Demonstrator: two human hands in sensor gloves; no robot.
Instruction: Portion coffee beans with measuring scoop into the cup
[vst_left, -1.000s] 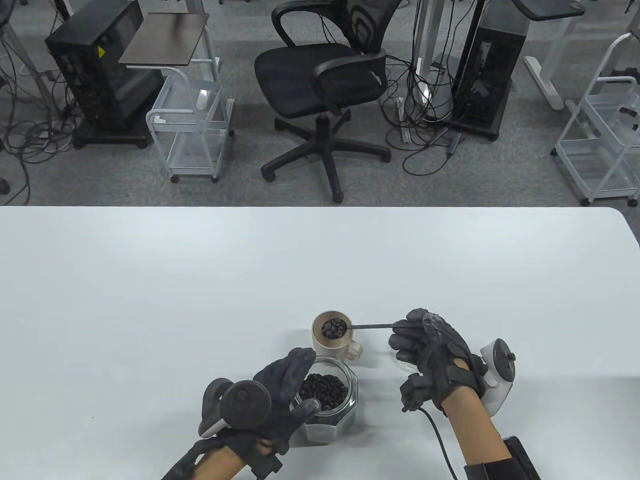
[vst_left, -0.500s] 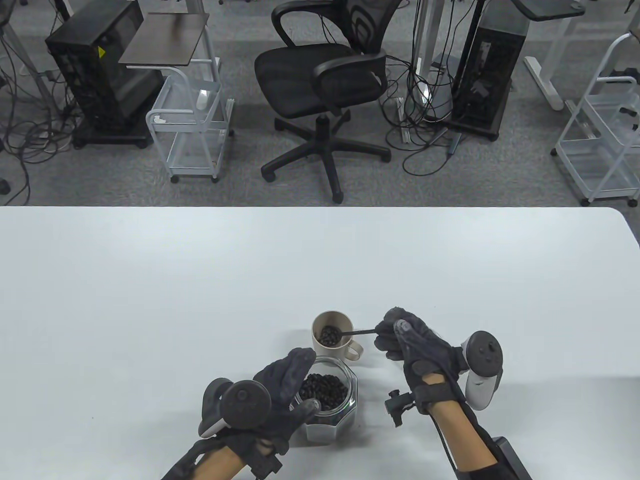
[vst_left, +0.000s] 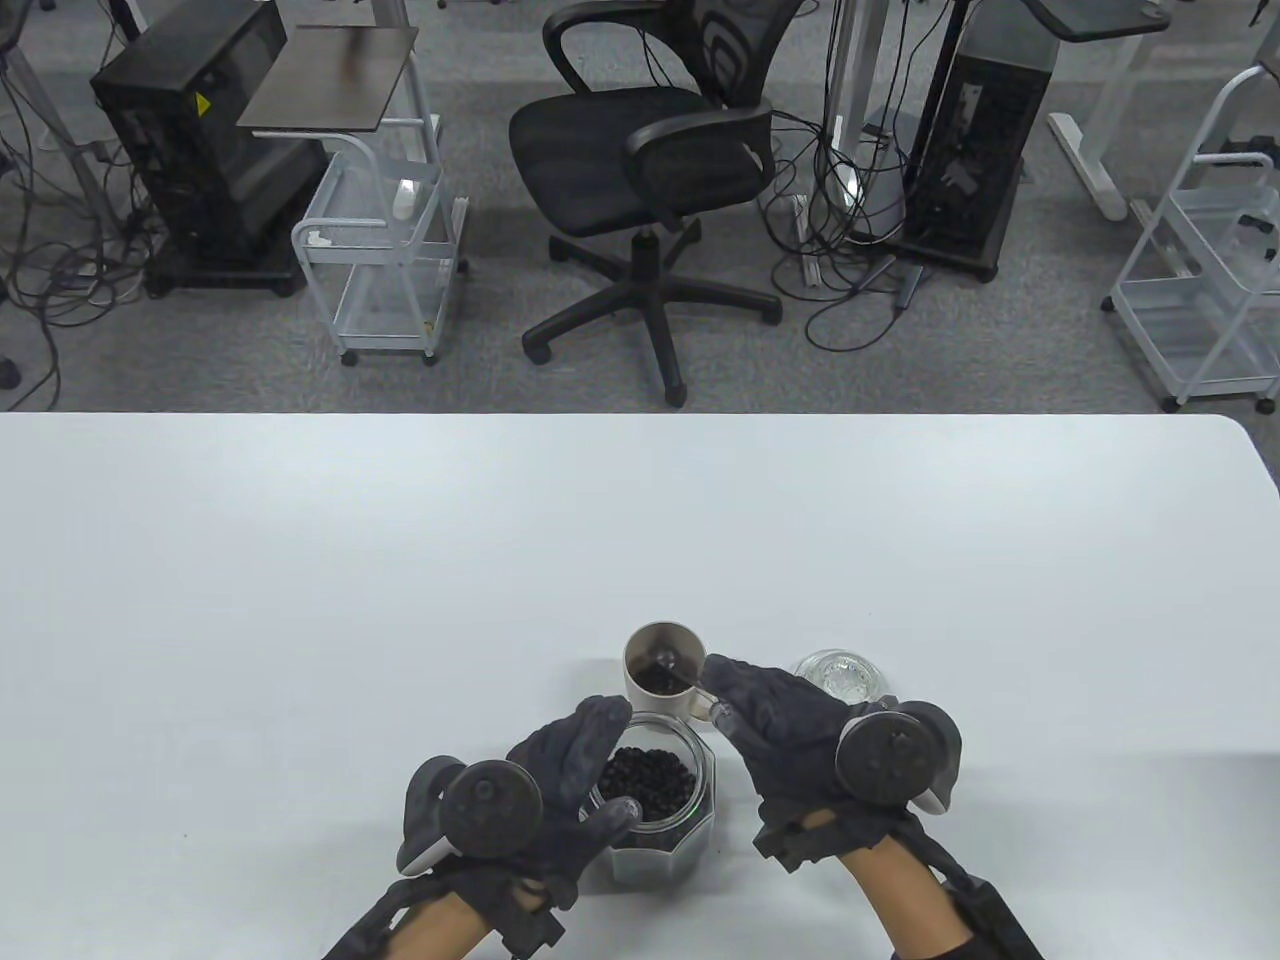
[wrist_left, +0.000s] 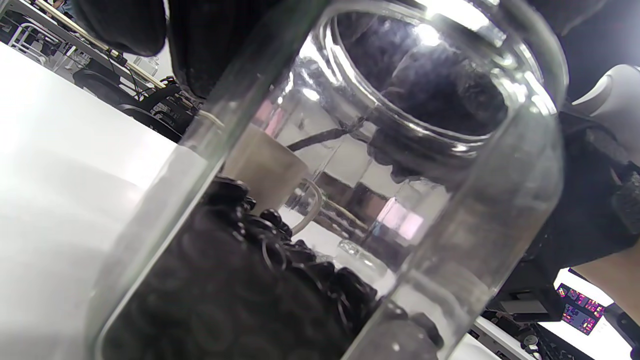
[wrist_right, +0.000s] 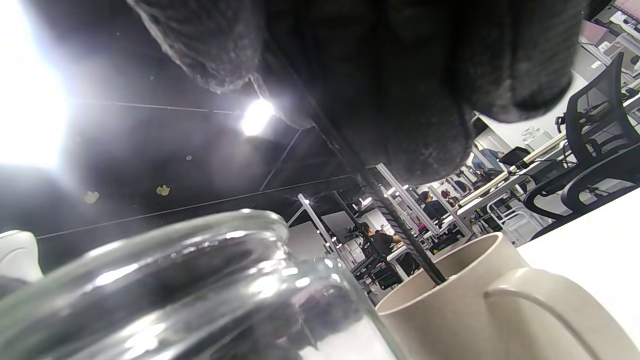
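A beige cup (vst_left: 660, 673) stands near the table's front with dark coffee beans at its bottom. The black measuring scoop (vst_left: 672, 670) is tipped inside it, its thin handle (wrist_right: 395, 220) running down past the cup (wrist_right: 465, 305) rim. My right hand (vst_left: 775, 715) pinches that handle just right of the cup. In front of the cup stands an open glass jar (vst_left: 655, 800) half full of beans (wrist_left: 260, 290). My left hand (vst_left: 570, 780) grips the jar from its left side, fingers curled round the glass.
A round glass lid (vst_left: 840, 678) lies on the table right of the cup, partly behind my right hand. An office chair (vst_left: 640, 170), white carts and computer towers stand on the floor beyond the table's far edge.
My right hand has swung left and turned over, tipping the scoop down into the cup; the beans left the scoop. The glass lid came into view. My left hand and the jar have not moved.
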